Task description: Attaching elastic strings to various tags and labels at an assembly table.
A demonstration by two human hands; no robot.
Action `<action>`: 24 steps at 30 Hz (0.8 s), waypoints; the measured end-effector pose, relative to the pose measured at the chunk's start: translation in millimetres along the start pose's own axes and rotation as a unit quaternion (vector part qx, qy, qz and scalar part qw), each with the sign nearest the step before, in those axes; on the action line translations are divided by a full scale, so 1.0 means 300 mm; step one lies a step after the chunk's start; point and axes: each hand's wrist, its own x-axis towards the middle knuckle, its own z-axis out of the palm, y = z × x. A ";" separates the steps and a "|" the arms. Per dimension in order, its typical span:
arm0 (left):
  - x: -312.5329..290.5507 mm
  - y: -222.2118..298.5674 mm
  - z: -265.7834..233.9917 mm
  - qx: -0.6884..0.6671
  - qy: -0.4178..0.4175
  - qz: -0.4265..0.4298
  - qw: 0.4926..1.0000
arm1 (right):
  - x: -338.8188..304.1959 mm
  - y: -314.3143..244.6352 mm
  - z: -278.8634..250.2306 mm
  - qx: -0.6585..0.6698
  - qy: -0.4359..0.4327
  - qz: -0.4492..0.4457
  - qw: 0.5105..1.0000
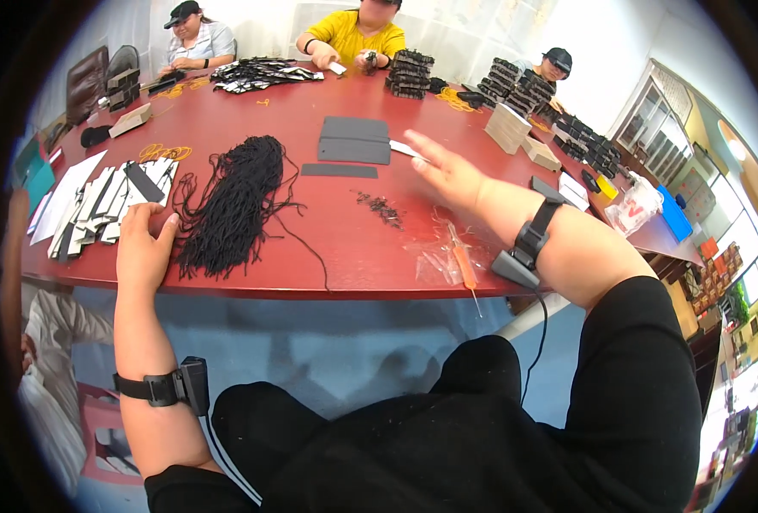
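Observation:
My left hand (145,244) is at the near left of the table, its thumb apart from its curved fingers. Its fingertips rest by the near edge of a pile of white and black strips (105,205). Just right of it lies a thick bundle of black cords (233,205). My right hand (456,178) hovers over the table with its fingers stretched out, holding nothing. Left of that hand are dark grey cards (353,141) with a narrow dark strip (339,171) in front. A white piece (405,149) shows beside its fingertips.
Small dark bits (381,209) lie mid-table. An orange-handled tool with a thin metal tip (463,263) overhangs the near edge beside clear plastic (430,261). Stacked dark bundles (410,75), wooden blocks (507,128) and yellow bands (167,153) lie farther off. Several people sit around.

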 end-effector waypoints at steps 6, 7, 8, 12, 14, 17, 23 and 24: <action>0.006 -0.018 0.011 -0.038 0.011 -0.014 0.999 | 0.083 0.135 -0.157 -0.299 -0.049 0.228 0.925; 0.007 -0.019 0.010 -0.043 0.009 -0.015 0.999 | 0.102 0.144 -0.153 -0.299 -0.084 0.292 0.905; 0.008 -0.020 0.008 -0.054 0.005 -0.013 0.998 | 0.111 0.147 -0.155 -0.292 -0.079 0.273 0.913; 0.008 -0.026 0.005 -0.023 0.011 -0.013 1.000 | 0.111 0.142 -0.156 -0.132 -0.110 0.372 0.912; 0.009 -0.038 0.011 -0.020 0.010 -0.010 1.000 | 0.060 0.148 -0.164 -0.214 -0.069 0.344 0.911; 0.016 -0.062 0.032 -0.059 0.011 -0.012 0.998 | -0.048 0.166 -0.193 -0.248 -0.029 0.266 0.931; 0.017 0.042 -0.006 -0.008 0.034 0.024 0.999 | -0.258 0.045 -0.258 -0.096 0.157 0.229 0.956; 0.019 0.098 -0.024 0.005 0.023 0.008 1.000 | -0.299 0.001 -0.267 -0.070 0.163 0.233 0.956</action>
